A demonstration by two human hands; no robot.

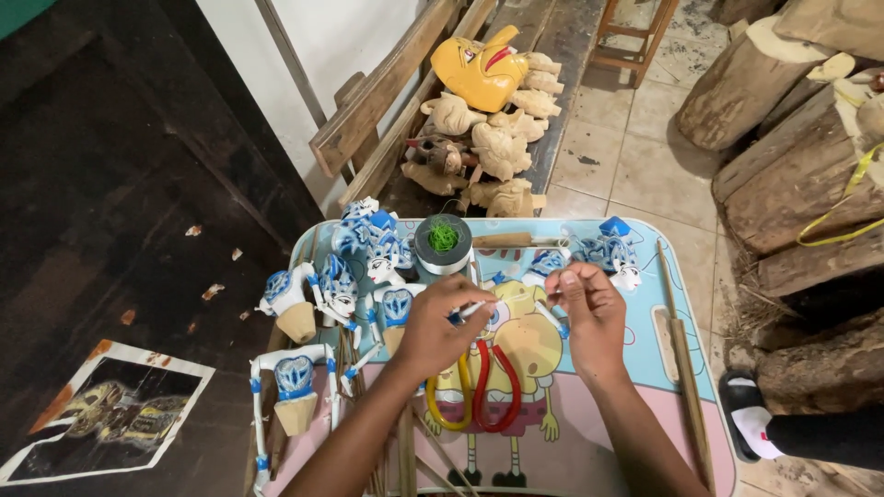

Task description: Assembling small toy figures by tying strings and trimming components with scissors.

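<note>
Head view first, and the only one: my left hand (pixel 440 324) is pinched shut on a small white stick-like puppet piece (pixel 471 309), while my right hand (pixel 589 317) holds its fingertips narrowly together near the other end, on something too thin for me to tell. Both hands hover over the middle of a printed lap tray (pixel 645 368), pale blue and pink with a yellow cartoon figure on it. Risk, as I judge it: the white piece is slim and held only by fingertips, so a slip could drop it among the bamboo sticks (pixel 405 451) along the tray's near edge. My left wrist is also close to the blue-and-white puppet figures (pixel 368 267) crowded on the tray's left, and a careless sweep could knock one off the edge. As for containers, the tray carries those puppets, more blue-and-white heads (pixel 608 248) at its far right, a roll of tape (pixel 443 245) with a green tangle in its core, and red and yellow loops (pixel 479 387) under my hands. Beyond it, a wooden bench (pixel 387 120) holds unpainted carved figures (pixel 497 147) and a yellow mask (pixel 479 69).
</note>
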